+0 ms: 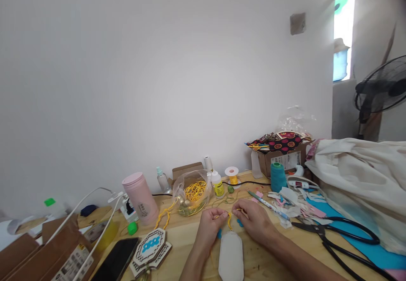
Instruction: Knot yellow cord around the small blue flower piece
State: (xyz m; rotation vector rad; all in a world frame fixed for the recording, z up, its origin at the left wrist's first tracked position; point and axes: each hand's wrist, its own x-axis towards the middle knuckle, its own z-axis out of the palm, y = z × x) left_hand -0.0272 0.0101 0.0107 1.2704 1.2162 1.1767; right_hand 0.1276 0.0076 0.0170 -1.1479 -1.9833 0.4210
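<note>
My left hand (209, 225) and my right hand (253, 221) meet over a wooden table (269, 255), both with fingers pinched on a thin yellow cord (229, 219) that runs between them. Just below the hands lies a white elongated octagonal piece (231, 256). Small blue bits lie beside it. A clear bag of yellow cord and gold beads (193, 193) sits just behind the hands.
A pink tumbler (140, 198), glue bottle (217, 184), yellow spool (232, 175) and teal thread cone (278, 177) stand at the back. Large black scissors (341, 234) and fabric scraps lie right. A phone (116, 258), blue-and-white octagonal pieces (150, 245) and cardboard boxes (50, 251) sit left.
</note>
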